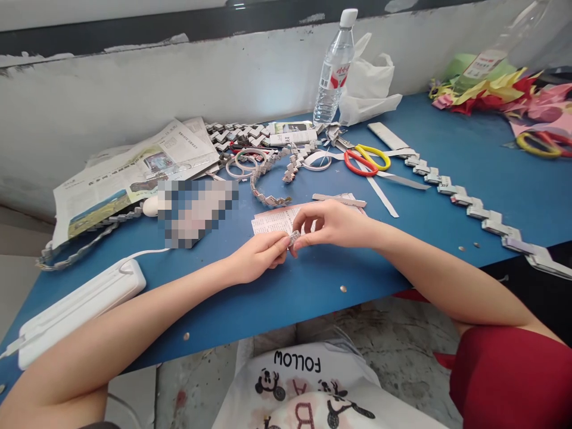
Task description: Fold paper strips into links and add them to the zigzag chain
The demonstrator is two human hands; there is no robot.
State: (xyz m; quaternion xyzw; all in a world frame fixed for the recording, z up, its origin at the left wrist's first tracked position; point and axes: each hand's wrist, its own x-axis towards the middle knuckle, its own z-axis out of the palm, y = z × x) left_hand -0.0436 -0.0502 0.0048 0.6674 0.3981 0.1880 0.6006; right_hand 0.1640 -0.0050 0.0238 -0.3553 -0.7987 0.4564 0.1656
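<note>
Between my two hands, over the front part of the blue table (250,307), is a small folded piece of newspaper (294,238). My left hand (261,256) pinches it between thumb and fingers. From the other side my right hand (328,225) curls around it, thumb and fingertips at its edge. Printed newspaper pieces (270,221) lie flat just behind my hands, with a folded paper strip (337,199) beyond them. A curved zigzag chain of folded paper (263,190) rests farther back.
Scissors with red and yellow handles (367,159) lie among paper strips. A long folded chain (482,214) runs down the right side. A water bottle (333,71) stands at the back. Newspapers (134,173) and a white power strip (84,310) lie left; coloured paper (487,92) is piled far right.
</note>
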